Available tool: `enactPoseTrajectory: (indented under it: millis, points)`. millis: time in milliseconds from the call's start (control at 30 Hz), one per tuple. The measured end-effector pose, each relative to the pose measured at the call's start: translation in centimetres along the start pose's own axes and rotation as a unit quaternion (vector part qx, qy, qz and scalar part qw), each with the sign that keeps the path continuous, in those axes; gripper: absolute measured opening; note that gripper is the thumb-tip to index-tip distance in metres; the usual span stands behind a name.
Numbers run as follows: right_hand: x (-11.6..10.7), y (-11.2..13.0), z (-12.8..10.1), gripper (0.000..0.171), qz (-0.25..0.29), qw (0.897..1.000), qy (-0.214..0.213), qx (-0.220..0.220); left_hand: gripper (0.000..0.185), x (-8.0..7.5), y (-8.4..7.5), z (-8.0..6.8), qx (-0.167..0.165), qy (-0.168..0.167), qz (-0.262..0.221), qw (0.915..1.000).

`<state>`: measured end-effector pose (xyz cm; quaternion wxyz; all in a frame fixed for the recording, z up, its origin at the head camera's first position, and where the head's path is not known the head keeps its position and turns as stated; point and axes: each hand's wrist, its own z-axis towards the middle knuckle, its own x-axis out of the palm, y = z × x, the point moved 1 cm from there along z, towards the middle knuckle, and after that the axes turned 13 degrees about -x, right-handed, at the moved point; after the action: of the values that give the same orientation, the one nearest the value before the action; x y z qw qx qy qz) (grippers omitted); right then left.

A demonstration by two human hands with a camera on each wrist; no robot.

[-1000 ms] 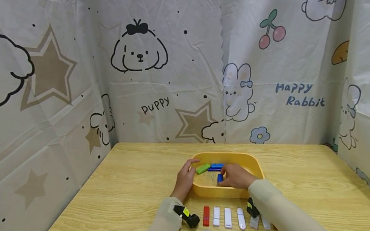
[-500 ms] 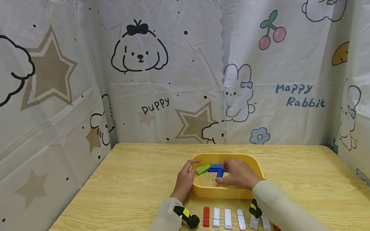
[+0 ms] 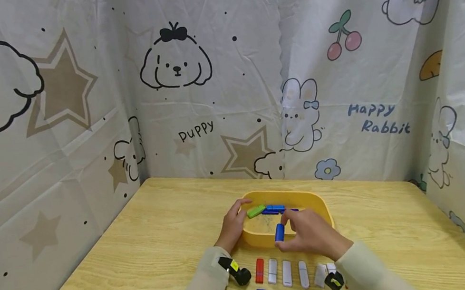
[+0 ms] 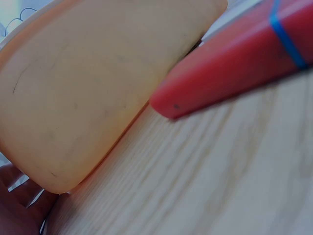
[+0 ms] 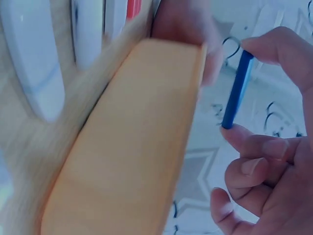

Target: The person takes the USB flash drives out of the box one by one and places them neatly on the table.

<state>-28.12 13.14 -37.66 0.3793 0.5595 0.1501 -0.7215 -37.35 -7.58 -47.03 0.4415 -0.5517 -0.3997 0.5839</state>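
Blue stick [image 3: 279, 232] pinched in right fingers [image 5: 266, 46]; green stick [image 3: 257, 211]: head view only.

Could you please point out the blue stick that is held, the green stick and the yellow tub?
Blue stick [image 5: 238, 90], right wrist view: middle of its length.
Green stick [image 3: 256, 211], head view: middle of its top.
Yellow tub [image 3: 265, 240], head view: outer wall nearest the person.

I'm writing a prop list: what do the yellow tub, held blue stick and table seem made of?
Yellow tub: probably plastic, satin, with smooth rounded corners. Blue stick: likely plastic, smooth; faint sheen along one side. Table: wood or laminate, satin, grain visible.
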Motion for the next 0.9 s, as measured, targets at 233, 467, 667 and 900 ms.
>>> enactPoseTrajectory:
  millis: [233, 467, 667, 900]
  points:
    - [0.6, 2.0, -1.9, 0.042, 0.023, 0.998, 0.019, -0.050, 0.035, 0.0, -0.1, 0.0, -0.016, 0.004, -0.005, 0.9999]
    - [1.7, 3.2, -3.1, 0.044, 0.028, 0.997, 0.034, -0.069, 0.035, 0.1, -0.1, 0.0, -0.014, 0.007, -0.009, 0.9998]
    - [2.4, 3.6, -3.4, 0.042, 0.046, 0.994, 0.051, -0.080, 0.035, 0.1, -0.3, -0.1, -0.013, 0.007, -0.009, 0.9999]
    - [3.0, 3.9, -3.6, 0.047, 0.032, 0.990, 0.113, -0.080, 0.035, 0.1, -0.4, 0.0, -0.009, 0.002, -0.014, 0.9999]
